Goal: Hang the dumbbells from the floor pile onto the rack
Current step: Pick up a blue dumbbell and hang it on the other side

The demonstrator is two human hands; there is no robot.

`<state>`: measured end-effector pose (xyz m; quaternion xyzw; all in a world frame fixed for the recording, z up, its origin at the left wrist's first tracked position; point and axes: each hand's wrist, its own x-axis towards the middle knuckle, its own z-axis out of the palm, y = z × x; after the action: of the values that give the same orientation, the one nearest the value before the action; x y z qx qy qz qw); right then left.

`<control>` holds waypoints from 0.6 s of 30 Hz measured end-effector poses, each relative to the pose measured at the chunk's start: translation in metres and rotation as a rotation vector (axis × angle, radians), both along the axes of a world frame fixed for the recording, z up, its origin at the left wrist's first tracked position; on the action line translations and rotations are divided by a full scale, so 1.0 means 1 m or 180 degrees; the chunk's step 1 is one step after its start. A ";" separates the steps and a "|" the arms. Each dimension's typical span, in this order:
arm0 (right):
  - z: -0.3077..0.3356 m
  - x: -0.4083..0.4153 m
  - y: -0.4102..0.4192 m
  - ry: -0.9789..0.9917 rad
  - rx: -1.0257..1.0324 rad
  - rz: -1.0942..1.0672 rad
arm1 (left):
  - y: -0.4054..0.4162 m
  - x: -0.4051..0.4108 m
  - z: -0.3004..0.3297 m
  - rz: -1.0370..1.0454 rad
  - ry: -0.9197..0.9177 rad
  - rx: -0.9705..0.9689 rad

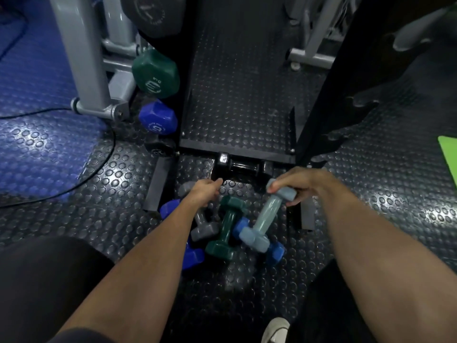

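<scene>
A pile of small dumbbells lies on the studded black floor in front of the rack (184, 78). My right hand (299, 185) grips the far head of a light blue dumbbell (265, 215), tilting it while its near head rests on the pile. My left hand (204, 191) reaches over a grey dumbbell (204, 225), its fingers loosely curled with nothing clearly in them. A dark green dumbbell (228, 226) lies between the two. Blue dumbbells (191, 254) sit underneath, partly hidden by my left arm. A black dumbbell (241, 165) lies at the rack's base.
On the rack's left side hang a green dumbbell (155, 74), a blue one (158, 117) and a small black one (159, 148). A grey machine frame (81, 58) and a black cable (99, 167) are at left, a green mat (448, 157) at right. My shoe (275, 330) shows below.
</scene>
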<state>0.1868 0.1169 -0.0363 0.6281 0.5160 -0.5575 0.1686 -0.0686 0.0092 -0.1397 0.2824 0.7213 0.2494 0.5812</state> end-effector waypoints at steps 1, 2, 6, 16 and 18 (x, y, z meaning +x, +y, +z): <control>0.004 0.001 0.007 -0.0071 0.0197 -0.0015 | 0.000 0.000 -0.002 -0.0026 0.0013 -0.0012; 0.006 -0.002 0.015 -0.0198 0.0477 0.0073 | 0.000 0.001 -0.003 -0.0045 0.0001 -0.0007; 0.001 -0.049 0.018 -0.0999 0.1506 0.1360 | -0.002 0.005 -0.003 -0.0134 0.0023 0.0045; -0.073 -0.097 -0.009 -0.1161 0.1637 0.2353 | 0.005 0.001 -0.007 -0.0167 0.0125 0.0222; -0.080 -0.091 -0.009 -0.0905 0.1706 0.2274 | 0.003 0.000 -0.009 -0.0133 0.0115 0.0186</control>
<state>0.0954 0.1083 -0.1159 0.5026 0.7975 -0.2200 0.2508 -0.0690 0.0127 -0.1483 0.3187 0.7181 0.2530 0.5646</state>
